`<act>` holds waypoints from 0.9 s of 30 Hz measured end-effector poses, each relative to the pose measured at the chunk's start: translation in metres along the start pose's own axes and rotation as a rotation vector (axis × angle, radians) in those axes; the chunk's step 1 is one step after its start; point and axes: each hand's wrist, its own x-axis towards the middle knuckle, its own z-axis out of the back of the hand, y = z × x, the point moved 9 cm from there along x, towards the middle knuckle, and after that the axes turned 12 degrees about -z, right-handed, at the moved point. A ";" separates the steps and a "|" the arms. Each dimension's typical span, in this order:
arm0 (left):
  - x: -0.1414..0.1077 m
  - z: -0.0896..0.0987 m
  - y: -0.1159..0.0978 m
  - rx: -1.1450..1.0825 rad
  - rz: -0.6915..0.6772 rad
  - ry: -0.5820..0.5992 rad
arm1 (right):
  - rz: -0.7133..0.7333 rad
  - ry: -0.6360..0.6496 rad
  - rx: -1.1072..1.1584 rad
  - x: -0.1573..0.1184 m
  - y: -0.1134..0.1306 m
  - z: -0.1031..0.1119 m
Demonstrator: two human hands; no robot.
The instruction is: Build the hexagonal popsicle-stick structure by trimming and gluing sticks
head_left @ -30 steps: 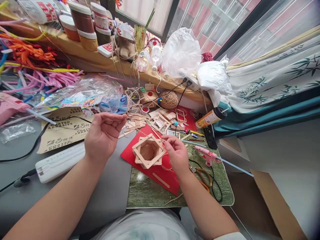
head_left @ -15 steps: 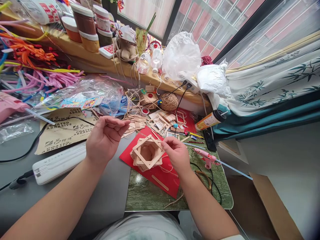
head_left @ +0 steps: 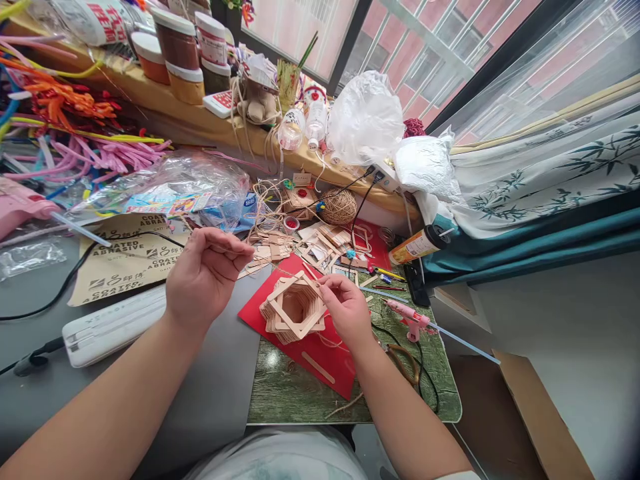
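Wooden and hollow, my craft-stick tower (head_left: 307, 302) on red paper (head_left: 337, 379) looks light, stiff, fragile at its joints, best gripped low, while my right hand (head_left: 347, 310) pinches twine (head_left: 318, 285) beside its rim and my left hand (head_left: 203, 283) cups, its pinch unclear.

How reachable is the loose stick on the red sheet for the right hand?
Probably yes: the loose stick lies uncovered on the red sheet, near the right hand, though that hand is at the wooden frame.

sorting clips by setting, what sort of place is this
Probably a craft corner by a window, perhaps in a home. The signs are a pink glue gun on the table's right side, a twine ball and a stack of wooden sticks.
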 end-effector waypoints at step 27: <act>-0.035 -0.019 0.053 1.235 0.369 0.887 | 0.171 -0.050 0.004 -0.045 0.003 -0.011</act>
